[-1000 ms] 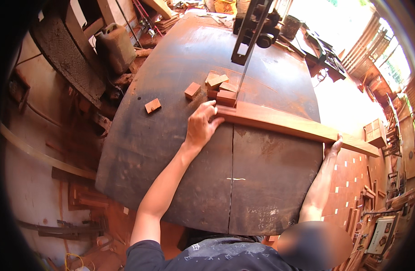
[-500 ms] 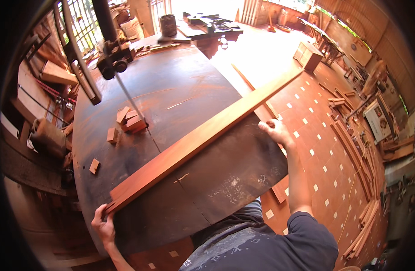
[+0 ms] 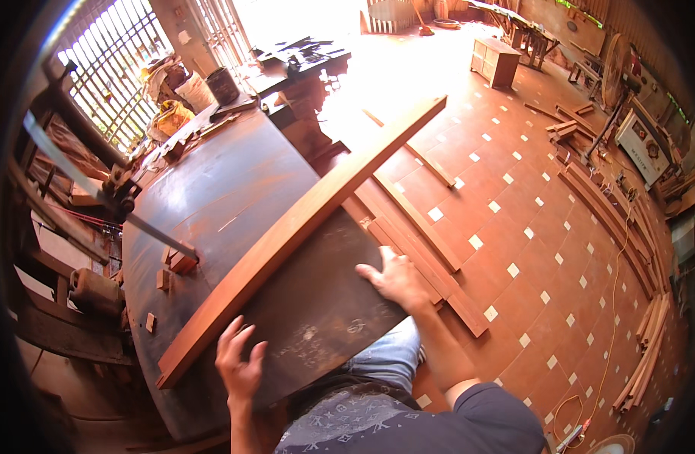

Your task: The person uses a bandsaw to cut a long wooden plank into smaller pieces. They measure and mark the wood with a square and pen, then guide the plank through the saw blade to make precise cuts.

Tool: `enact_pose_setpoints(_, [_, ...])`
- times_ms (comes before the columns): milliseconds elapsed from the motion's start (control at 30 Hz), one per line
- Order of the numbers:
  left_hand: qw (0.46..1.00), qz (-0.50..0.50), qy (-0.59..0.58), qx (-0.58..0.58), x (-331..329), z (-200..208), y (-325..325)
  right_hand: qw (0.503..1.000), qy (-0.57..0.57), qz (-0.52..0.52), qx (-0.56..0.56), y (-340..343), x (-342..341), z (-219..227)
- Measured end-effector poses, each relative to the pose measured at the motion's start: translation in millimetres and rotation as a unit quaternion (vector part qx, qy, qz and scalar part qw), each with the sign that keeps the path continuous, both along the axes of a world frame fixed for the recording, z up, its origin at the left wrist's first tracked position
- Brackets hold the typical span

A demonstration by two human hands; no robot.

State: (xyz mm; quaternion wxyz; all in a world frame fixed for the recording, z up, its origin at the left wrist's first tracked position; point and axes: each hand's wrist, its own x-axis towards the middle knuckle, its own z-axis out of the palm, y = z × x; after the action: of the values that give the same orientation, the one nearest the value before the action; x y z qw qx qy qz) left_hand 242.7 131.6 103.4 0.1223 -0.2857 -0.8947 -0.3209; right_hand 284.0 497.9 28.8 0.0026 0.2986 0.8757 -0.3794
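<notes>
A long reddish wooden plank (image 3: 302, 219) lies slantwise across the dark saw table (image 3: 211, 193), its far end jutting out past the table's right edge. Close to the plank's near-left part, my left hand (image 3: 240, 359) is open with fingers apart, apparently off the wood. My right hand (image 3: 396, 278) is open too, at the table's right edge, holding nothing. Beyond the plank, the band saw blade (image 3: 162, 238) comes down from its guide (image 3: 120, 193). Beside the blade sits a small wooden block (image 3: 185, 261), with other offcuts (image 3: 150, 322) nearer me.
Long boards (image 3: 415, 227) lie just right of the table. More lumber (image 3: 608, 219) is stacked along the right of the tiled floor (image 3: 514, 242), near a standing fan (image 3: 616, 72) and a cable (image 3: 618, 272). A wooden cabinet (image 3: 495, 62) stands farther back. A dark can (image 3: 222, 87) is behind the table.
My left hand has let go of the plank's near end and moved right. My right hand has drawn nearer to me, fingers spreading. The whole view has turned rightward.
</notes>
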Motion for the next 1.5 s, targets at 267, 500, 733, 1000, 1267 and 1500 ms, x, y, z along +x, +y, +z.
enact_pose_setpoints(267, [0.96, -0.267, -0.083, 0.03, -59, -47, 279, 0.924, 0.211, -0.039, -0.316, 28, 14, -37])
enact_pose_setpoints(500, [0.921, -0.218, -0.06, -0.318, -48, -69, 329, 0.943, -0.062, -0.195, -0.262, 120, 187, -68])
enact_pose_setpoints(733, [0.882, -0.12, -0.128, -0.436, -38, -58, 368, 0.904, -0.118, -0.346, -0.224, 231, 336, -112])
enact_pose_setpoints(1000, [0.708, -0.006, -0.545, -0.448, -31, -150, 479, 0.821, -0.144, -0.42, -0.358, 385, 347, -91])
enact_pose_setpoints(1267, [0.664, -0.041, -0.595, -0.452, -76, -282, 690, 0.788, -0.129, -0.432, -0.419, 689, 260, -139])
enact_pose_setpoints(1500, [0.766, 0.04, -0.628, -0.134, -177, -199, 940, 0.784, -0.151, -0.48, -0.362, 922, 181, -107])
